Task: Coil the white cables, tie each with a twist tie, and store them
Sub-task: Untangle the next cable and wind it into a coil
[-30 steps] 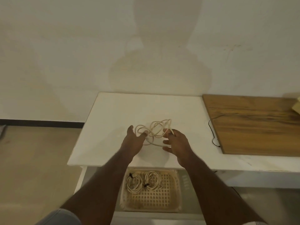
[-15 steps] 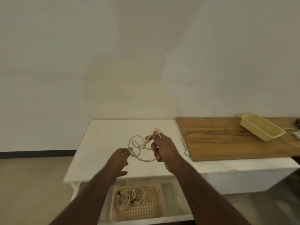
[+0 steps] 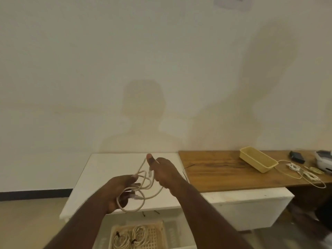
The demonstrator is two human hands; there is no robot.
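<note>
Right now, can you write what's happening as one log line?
step: coiling | left hand: holds cable loops | right hand: pinches cable end | basket: two tied coils | tie: not yet on

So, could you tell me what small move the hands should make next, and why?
Probably the right hand should lay another loop into the left hand, since the white cable hangs there in loose, uneven loops, untied.

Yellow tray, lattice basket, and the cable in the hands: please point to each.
Yellow tray (image 3: pixel 258 161), head view, inner floor.
Basket (image 3: pixel 158 236), head view, bare lattice.
Cable (image 3: pixel 142 203), head view, lower loop.
</note>
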